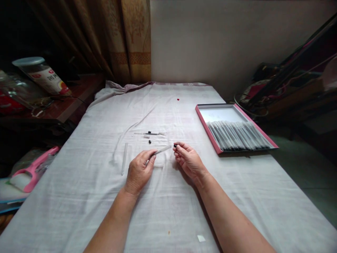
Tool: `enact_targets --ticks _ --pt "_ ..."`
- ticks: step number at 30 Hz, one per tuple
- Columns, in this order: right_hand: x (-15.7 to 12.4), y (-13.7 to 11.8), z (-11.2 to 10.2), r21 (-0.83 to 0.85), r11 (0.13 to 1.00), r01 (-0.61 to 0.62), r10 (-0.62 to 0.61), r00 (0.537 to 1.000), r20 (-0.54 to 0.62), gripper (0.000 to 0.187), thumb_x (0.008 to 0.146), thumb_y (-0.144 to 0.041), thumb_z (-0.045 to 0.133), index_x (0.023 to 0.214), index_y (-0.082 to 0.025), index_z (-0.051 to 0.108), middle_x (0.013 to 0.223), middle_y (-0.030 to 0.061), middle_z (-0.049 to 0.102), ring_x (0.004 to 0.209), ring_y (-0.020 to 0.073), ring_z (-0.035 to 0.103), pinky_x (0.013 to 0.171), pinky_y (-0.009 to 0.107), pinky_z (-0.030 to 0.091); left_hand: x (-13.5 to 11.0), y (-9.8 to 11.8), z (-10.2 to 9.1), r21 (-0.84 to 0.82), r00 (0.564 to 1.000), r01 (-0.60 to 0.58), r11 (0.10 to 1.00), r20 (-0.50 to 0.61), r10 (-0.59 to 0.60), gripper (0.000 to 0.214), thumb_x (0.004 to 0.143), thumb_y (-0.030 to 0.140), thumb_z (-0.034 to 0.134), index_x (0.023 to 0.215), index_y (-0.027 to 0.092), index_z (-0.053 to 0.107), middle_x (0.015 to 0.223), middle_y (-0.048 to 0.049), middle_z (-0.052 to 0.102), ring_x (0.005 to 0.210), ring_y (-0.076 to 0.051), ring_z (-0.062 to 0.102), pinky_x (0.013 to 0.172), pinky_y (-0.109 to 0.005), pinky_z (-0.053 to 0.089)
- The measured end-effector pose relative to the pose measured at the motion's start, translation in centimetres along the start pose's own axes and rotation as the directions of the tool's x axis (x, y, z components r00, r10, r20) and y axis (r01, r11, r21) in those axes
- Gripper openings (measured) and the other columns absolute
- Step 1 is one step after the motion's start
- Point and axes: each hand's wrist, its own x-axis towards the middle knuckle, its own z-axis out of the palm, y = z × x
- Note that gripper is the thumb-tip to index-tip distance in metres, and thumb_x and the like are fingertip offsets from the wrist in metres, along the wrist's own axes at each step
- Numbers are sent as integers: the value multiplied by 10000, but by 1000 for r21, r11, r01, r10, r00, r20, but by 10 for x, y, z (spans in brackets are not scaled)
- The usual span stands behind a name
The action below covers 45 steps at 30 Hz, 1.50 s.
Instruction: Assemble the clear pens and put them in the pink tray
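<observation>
My left hand (140, 169) is closed around a slim translucent pen barrel (163, 150), which points up and to the right. Between the fingertips of my right hand (189, 160) is a small black pen plug (175, 146), just beyond the barrel's far end and seemingly apart from it. Past my hands lie a pen refill (151, 134) with a dark middle and two small black pieces, one (150, 142) nearer me. Left of my left hand rests a clear tube (124, 159). Another clear piece (158, 166) lies partly behind my left fingers.
A pink-edged box (207, 131) on the right holds a row of many pens (237, 135). A tiny red piece (178, 99) lies far back on the white cloth (163, 211). Pink-handled tool (34, 170) and a lidded jar (46, 77) stand at the left. A white scrap (201, 238) lies close to me.
</observation>
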Motion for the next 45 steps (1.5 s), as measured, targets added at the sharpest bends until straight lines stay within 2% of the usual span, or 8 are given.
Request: enact_targets --ticks 9,13,20,26,29,35,41,45 --pt "1 5 -2 -116 993 36 -32 999 29 334 580 -361 816 825 -183 675 695 -2 644 530 62 479 465 175 356 -1 -1 2 4 1000 -25 1000 19 25 212 907 210 516 1065 214 656 996 -43 718 931 -162 670 844 -262 520" --pt "2 5 -4 -282 947 151 -138 988 66 298 643 -387 756 845 -181 680 685 2 645 524 76 478 457 191 348 -2 -5 1 16 998 -52 999 21 52 220 909 206 521 1084 218 654 998 -42 717 929 -161 666 840 -267 519" --pt "4 8 -12 -615 649 447 -397 889 226 194 772 -350 624 879 -199 684 764 24 670 640 137 567 603 260 455 -1 -6 0 40 997 -67 997 31 66 234 905 198 517 1084 233 664 986 -45 719 910 -170 667 824 -287 527" --pt "1 4 -14 -790 357 498 -452 832 321 256 871 -391 513 734 -204 620 667 17 613 623 142 545 608 251 428 -1 -6 -1 35 996 -83 996 35 82 225 907 210 520 1067 236 675 968 -47 723 901 -172 670 822 -291 530" --pt "0 3 -13 -835 274 478 -454 829 326 375 888 -448 464 614 -208 554 568 0 547 554 126 498 564 238 388 0 -5 0 21 995 -89 996 44 88 222 910 214 516 1059 238 679 952 -47 725 887 -171 673 807 -288 533" --pt "2 6 -18 -826 361 433 -426 864 267 569 904 -570 376 471 -207 441 444 -19 417 443 103 416 485 242 324 0 -1 0 12 991 -121 993 51 120 212 911 216 524 1056 235 677 957 -47 724 895 -177 669 822 -302 528" --pt "1 3 -19 -651 615 445 -345 894 285 317 834 -472 549 951 -197 656 775 30 661 590 131 576 568 250 467 0 -6 -1 22 996 -85 996 41 84 225 905 205 514 1057 234 677 957 -50 723 899 -175 671 824 -297 534" --pt "1 4 -19 -700 538 470 -371 878 304 222 830 -389 560 842 -193 664 714 25 660 609 139 583 585 251 470 0 -6 0 20 995 -85 996 49 84 221 905 209 516 1056 233 676 954 -50 724 893 -175 672 818 -298 536"
